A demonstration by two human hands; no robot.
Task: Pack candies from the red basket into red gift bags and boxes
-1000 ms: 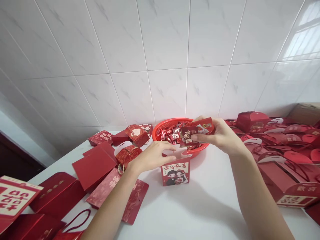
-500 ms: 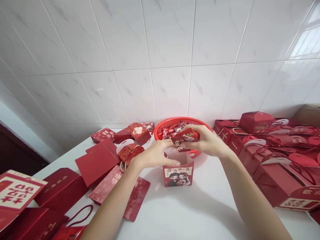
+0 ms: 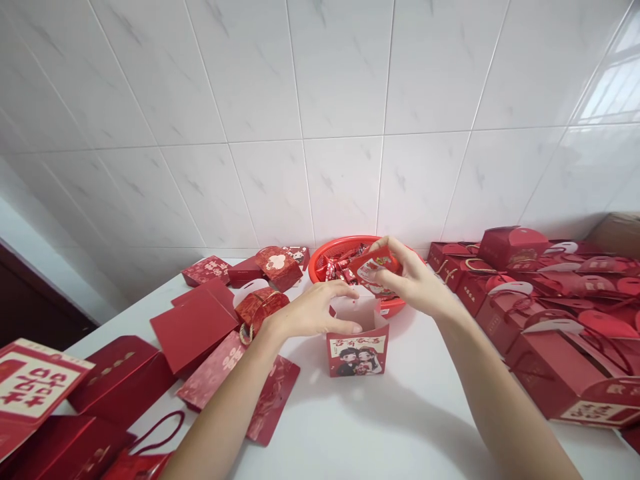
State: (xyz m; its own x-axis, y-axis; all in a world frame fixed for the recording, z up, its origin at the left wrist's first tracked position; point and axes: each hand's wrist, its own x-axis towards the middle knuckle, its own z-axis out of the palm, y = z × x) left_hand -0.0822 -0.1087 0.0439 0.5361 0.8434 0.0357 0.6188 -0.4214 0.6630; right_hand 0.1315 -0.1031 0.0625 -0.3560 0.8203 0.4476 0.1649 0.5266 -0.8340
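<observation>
A small red gift box (image 3: 358,355) with a cartoon couple on its front stands upright on the white table, its top open. My left hand (image 3: 310,311) grips its left side, thumb along the front rim and fingers toward the back. Above and behind the box, my right hand (image 3: 407,279) pinches a red candy packet (image 3: 374,270) with a colourful print between thumb and fingers. Behind both hands sits a red plastic basket (image 3: 315,261) with several wrapped sweets (image 3: 340,268) in it. The box's inside shows only in part.
Red boxes with handles (image 3: 565,363) crowd the right side in rows. On the left lie several red boxes (image 3: 123,380), a flat red card (image 3: 275,400) and patterned boxes (image 3: 279,268). The tiled wall (image 3: 340,187) rises behind the table (image 3: 400,427).
A dark red packet that my right hand held over the box is out of sight now. The remaining red packet has tilted in my right hand. My left hand stays at the box.
</observation>
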